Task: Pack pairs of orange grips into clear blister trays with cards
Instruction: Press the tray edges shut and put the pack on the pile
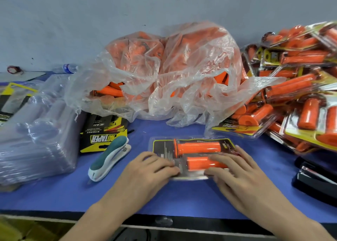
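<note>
A clear blister tray lies flat on the blue table in front of me, with a dark printed card inside. Two orange grips sit in it side by side: the far grip with a flange at its left end, the near grip partly under my fingers. My left hand rests on the tray's near left part, its fingertips pressing on the card. My right hand lies over the tray's right part, fingers spread across the near grip and the tray's edge.
A plastic bag of loose orange grips stands behind the tray. Packed blister packs pile at the right. A stack of empty clear trays and printed cards sit at the left, beside a teal-and-white stapler. A black stapler lies far right.
</note>
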`<action>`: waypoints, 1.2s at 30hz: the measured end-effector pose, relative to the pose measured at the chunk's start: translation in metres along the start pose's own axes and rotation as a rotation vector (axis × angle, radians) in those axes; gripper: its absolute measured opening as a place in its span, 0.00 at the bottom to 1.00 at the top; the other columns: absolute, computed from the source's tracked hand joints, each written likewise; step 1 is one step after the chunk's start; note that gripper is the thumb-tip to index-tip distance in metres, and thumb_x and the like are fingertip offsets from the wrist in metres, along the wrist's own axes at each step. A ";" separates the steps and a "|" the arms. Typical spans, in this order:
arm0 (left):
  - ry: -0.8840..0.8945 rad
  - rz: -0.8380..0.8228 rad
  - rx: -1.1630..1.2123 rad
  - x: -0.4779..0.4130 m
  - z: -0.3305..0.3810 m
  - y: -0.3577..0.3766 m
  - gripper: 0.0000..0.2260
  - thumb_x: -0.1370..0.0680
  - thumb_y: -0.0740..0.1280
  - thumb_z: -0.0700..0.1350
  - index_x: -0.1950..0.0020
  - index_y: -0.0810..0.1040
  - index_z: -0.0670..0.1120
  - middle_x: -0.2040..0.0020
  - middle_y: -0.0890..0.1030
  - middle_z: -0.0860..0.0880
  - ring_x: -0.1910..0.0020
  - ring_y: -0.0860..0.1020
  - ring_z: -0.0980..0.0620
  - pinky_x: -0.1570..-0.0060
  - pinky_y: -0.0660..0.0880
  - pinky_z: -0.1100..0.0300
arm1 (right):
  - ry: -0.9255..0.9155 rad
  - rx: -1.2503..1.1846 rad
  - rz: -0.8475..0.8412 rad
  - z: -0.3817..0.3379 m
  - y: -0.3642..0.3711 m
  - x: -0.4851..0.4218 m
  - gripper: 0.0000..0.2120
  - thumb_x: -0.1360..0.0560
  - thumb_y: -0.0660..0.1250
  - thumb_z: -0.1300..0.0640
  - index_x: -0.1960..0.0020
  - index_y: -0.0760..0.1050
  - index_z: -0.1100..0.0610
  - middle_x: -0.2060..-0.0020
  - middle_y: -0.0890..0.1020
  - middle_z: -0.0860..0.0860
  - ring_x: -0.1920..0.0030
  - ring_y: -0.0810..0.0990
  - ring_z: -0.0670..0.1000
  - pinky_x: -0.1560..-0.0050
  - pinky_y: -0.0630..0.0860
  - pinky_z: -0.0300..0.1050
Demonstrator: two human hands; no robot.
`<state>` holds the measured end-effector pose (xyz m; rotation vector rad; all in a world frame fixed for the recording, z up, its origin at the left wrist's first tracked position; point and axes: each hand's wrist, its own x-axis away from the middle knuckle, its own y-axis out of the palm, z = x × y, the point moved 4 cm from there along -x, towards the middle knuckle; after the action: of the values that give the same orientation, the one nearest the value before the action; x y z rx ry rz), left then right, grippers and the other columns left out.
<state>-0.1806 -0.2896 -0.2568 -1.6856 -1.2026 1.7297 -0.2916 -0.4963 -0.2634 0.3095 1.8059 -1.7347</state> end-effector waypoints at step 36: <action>0.088 0.116 -0.019 0.012 0.021 -0.025 0.05 0.22 0.70 0.41 0.48 0.85 0.45 0.62 0.76 0.48 0.56 0.78 0.48 0.41 0.73 0.53 | -0.026 0.012 -0.071 0.008 -0.003 -0.013 0.28 0.36 0.68 0.66 0.39 0.80 0.46 0.33 0.76 0.54 0.40 0.78 0.56 0.41 0.70 0.46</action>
<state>-0.2093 -0.2728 -0.2458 -1.8561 -1.1053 1.6958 -0.2807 -0.5009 -0.2532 0.2286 1.8089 -1.7905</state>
